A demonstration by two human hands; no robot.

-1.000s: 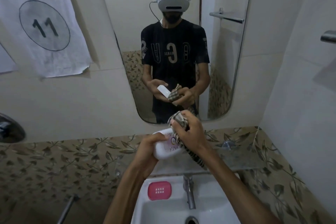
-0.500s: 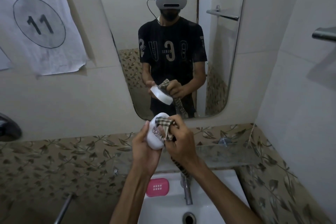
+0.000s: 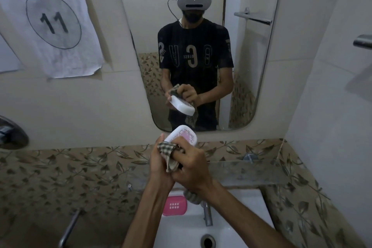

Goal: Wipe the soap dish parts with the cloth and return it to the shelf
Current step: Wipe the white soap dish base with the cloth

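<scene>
My left hand [image 3: 159,165] holds a white soap dish part [image 3: 184,135] with a pink pattern, raised in front of the mirror's lower edge. My right hand [image 3: 191,167] grips a checked cloth [image 3: 166,150] and presses it against the near end of that part. The cloth's tail [image 3: 192,197] hangs below my right wrist. A pink soap dish tray [image 3: 174,206] with small holes lies on the rim of the white sink [image 3: 241,217]. The glass shelf [image 3: 245,173] runs along the wall behind my hands.
A metal tap [image 3: 207,214] stands at the back of the sink, above the drain [image 3: 208,240]. The mirror [image 3: 201,46] reflects a person with a headset. A paper sign [image 3: 48,20] hangs at left. Metal fittings stick out at left [image 3: 12,135] and right [image 3: 362,41].
The white part has turned in my left hand so its patterned face shows. The cloth has slid from its middle to its near end. Both hands sit slightly lower.
</scene>
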